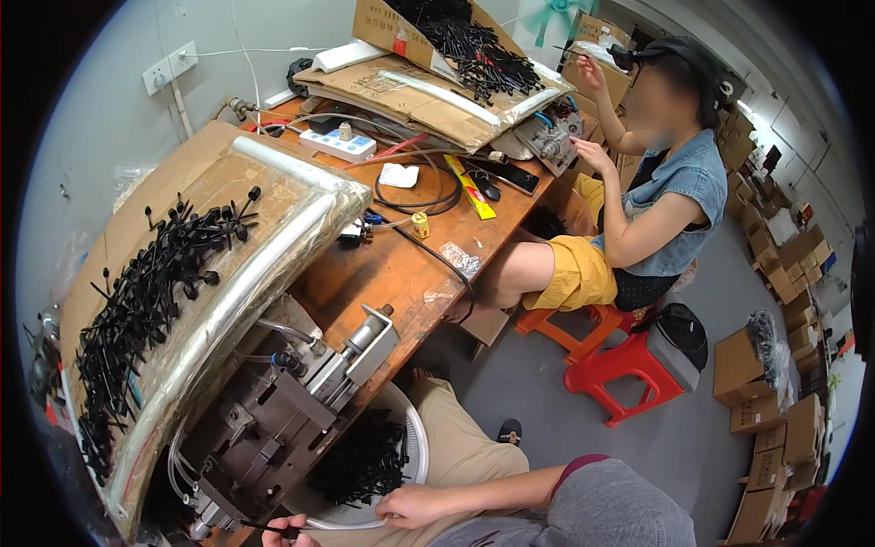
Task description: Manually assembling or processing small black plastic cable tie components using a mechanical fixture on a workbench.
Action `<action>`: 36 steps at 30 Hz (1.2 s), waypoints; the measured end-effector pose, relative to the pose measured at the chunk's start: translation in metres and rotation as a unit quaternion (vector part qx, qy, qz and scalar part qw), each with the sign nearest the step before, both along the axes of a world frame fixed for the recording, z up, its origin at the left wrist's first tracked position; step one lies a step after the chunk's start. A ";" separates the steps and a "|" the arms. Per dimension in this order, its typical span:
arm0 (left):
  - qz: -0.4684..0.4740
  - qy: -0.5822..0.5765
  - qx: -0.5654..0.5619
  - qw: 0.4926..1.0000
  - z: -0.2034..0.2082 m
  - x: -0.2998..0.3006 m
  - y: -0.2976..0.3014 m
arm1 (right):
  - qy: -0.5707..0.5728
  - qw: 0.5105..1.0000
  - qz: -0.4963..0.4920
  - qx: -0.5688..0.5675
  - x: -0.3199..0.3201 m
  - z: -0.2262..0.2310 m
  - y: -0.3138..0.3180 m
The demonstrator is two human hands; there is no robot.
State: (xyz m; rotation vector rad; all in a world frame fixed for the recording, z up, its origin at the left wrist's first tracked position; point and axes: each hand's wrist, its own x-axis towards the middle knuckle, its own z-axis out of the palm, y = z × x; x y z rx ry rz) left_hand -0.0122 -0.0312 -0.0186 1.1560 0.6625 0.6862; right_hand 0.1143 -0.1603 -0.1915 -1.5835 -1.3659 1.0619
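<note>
My right hand rests curled on the rim of the white basin in my lap, fingers closed over its edge. My left hand sits at the bottom of the view, pinched shut on one thin black stick part, close under the metal press.

The basin is what could go wrong first, I think: it balances on my knee full of black parts, and if my right hand lets go or my leg shifts it could tip and spill them on the floor. The slanted cardboard tray above my left hand is piled with more black parts, and a bump could slide them down onto the press. My fingers near the press could be caught, and the thin part could bend.

Ahead of my hands runs a wooden workbench cluttered with cables, a power strip and a yellow tool. Beyond it a co-worker sits on an orange stool at a second tray. Cardboard boxes stack up to my right.
</note>
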 end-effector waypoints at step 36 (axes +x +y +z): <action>-0.074 0.043 0.031 0.996 -0.001 0.007 -0.014 | -0.051 0.733 -0.241 0.635 0.058 0.227 0.024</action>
